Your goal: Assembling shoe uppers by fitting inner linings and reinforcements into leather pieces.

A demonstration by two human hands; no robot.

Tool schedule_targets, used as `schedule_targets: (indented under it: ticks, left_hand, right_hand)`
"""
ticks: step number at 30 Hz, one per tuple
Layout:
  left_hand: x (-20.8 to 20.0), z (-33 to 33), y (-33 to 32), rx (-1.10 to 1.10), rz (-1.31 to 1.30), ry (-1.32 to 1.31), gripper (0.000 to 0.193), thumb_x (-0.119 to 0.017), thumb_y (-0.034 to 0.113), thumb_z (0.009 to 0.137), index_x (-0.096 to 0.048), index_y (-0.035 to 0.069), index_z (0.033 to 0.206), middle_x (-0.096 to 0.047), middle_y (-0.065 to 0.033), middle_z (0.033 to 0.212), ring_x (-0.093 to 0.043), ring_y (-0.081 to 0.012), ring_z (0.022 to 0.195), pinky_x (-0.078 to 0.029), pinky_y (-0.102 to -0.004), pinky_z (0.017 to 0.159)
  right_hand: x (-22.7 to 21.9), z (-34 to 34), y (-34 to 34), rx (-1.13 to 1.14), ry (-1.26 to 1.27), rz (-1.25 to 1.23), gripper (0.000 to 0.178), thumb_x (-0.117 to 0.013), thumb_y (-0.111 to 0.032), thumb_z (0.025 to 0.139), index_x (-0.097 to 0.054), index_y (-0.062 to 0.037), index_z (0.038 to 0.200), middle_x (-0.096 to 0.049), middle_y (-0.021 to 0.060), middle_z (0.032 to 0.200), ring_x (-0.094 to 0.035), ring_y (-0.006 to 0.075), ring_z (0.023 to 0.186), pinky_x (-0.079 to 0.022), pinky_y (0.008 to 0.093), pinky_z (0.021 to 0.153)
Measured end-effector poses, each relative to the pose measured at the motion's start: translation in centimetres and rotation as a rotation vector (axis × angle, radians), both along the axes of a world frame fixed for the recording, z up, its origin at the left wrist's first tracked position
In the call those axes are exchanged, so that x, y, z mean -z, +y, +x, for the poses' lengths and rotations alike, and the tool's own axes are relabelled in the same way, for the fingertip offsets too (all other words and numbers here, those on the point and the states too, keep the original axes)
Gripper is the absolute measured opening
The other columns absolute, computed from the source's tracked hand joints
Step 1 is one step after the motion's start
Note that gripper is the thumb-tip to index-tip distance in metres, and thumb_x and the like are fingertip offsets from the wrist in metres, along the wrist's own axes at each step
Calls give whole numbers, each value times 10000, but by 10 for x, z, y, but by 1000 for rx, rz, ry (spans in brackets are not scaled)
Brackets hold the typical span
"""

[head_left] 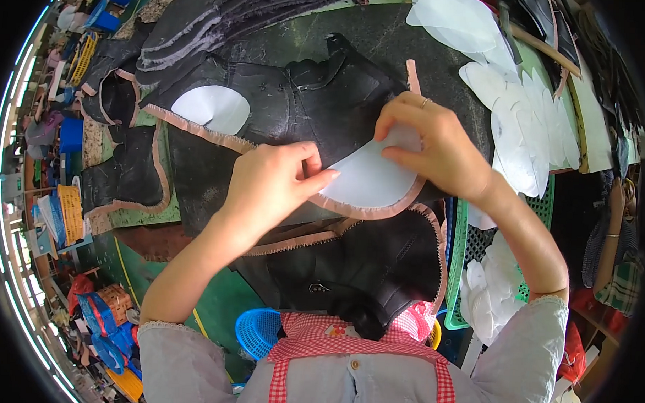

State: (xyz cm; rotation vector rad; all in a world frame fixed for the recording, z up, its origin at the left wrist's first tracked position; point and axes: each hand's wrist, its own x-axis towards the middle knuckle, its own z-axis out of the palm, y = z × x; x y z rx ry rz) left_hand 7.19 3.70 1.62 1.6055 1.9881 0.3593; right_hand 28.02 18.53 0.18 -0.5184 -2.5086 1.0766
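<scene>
Your left hand [270,182] and right hand [427,145] both pinch the white insert [369,178] onto the black shoe upper [319,102] at centre, half pressed down, while another finished insert [211,107] lies at ten o'clock and spare white pieces [524,116] wait at two o'clock.

We see both forearms coming up from the lower edge, bare from the wrists, and converging toward the middle. Our left hand [270,182] lies knuckles up, its fingers curled and the fingertips [322,179] pointing right, pinched together. Our right hand [427,145] arches palm down, fingers bent and pressing, a ring [425,102] on one finger. The two hands sit close, nearly touching.
</scene>
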Motion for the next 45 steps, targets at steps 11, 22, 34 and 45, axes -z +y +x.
schedule_targets:
  ticks: [11,22,34,45]
  left_hand:
    - [-10,-54,-2,491,334,414,762,-601,-67,693,-553,198,1406,-424,-88,1532,-366,-325,1436,-295,-519,1170]
    - [-77,-48,5,-387,623,-1162,352,-553,92,973,-537,-40,1299,-631,-141,1232,-644,-215,1072,-544,-341,893]
    - [-138,-31,-74,261,214,-706,185,-656,133,952,-747,6,852,-720,-77,767,-680,-148,669,-523,-286,628]
    - [-122,-59,-45,198,730,-190,232,-819,72,779,-701,-7,964,-693,-69,948,-661,-197,919,-502,-331,843]
  right_hand:
    - [-3,42,-57,-181,-156,286,805,-704,-469,849,-439,32,1420,-407,197,1521,-376,360,1424,-268,485,1195]
    - [-35,22,-20,103,156,-820,722,-650,-355,960,-349,30,1491,-417,173,1512,-357,269,1428,-255,393,1186]
    - [-102,-41,-8,-145,215,-280,188,-690,-69,915,-625,38,1055,-616,93,838,-565,111,788,-484,278,738]
    - [-124,-41,-37,-278,205,127,378,-656,19,780,-675,-40,1153,-682,122,979,-642,305,892,-518,386,815]
